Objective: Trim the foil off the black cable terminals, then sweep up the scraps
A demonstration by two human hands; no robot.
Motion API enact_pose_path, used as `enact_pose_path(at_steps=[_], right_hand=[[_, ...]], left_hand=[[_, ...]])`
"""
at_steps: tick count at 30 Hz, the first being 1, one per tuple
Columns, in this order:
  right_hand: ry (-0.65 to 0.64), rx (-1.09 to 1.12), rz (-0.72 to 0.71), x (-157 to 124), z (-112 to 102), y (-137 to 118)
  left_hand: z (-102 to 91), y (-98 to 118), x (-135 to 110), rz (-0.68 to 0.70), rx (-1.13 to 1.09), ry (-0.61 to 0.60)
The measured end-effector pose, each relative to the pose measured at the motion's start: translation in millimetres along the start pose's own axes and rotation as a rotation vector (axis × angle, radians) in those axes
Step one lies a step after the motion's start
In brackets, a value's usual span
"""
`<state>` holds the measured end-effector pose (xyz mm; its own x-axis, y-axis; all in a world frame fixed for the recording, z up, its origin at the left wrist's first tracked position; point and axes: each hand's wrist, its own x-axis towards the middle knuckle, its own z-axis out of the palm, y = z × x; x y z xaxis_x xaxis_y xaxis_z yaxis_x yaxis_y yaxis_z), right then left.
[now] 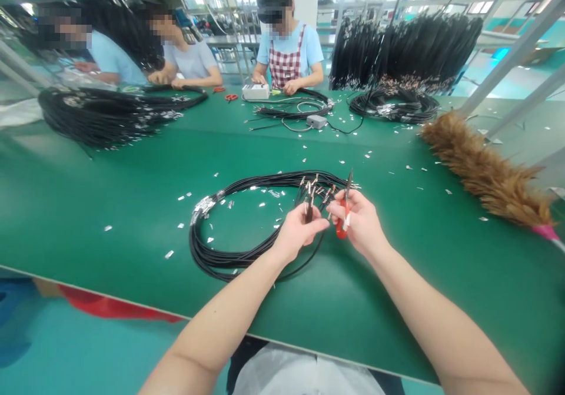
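Note:
A looped bundle of black cables (212, 264) lies on the green tabletop, bound at its left side with clear wrap. My left hand (299, 230) is closed around the stripped end of a black cable (309, 211), held up above the loop. Close by on the right, my right hand (359, 221) grips red-handled scissors (341, 230), blades pointing up and away from me. Its thumb and forefinger are pinched near a cable end; whether they touch it I cannot tell. More cable ends with bare coppery tips fan out just behind my left hand.
Small white scraps dot the green table (145, 206). A brown feather duster (485, 168) lies at the right. Across the table sit several people beside cable bundles (110, 115), a coiled bundle (397, 103), a grey box (316, 122) and a white box (256, 92).

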<state>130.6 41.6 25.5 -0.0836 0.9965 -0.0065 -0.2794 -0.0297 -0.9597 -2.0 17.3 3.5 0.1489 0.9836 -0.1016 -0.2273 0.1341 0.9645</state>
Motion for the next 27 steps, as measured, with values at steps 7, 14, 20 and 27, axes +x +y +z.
enact_pose_path(at_steps=[7,14,20,27], right_hand=[[-0.041,0.042,0.013,-2.2,4.0,1.9],[-0.164,-0.063,0.006,-4.4,4.7,0.6],[-0.105,-0.14,-0.075,-5.1,3.0,4.4],[-0.072,-0.22,-0.111,-6.9,2.7,6.1]], left_hand=[[1.8,2.2,-6.7,-0.072,-0.013,0.015],[-3.2,3.0,-8.7,-0.155,-0.091,-0.132],[-2.4,2.2,-6.6,-0.081,-0.061,0.025],[-2.2,3.2,-7.4,-0.096,-0.054,0.053]])
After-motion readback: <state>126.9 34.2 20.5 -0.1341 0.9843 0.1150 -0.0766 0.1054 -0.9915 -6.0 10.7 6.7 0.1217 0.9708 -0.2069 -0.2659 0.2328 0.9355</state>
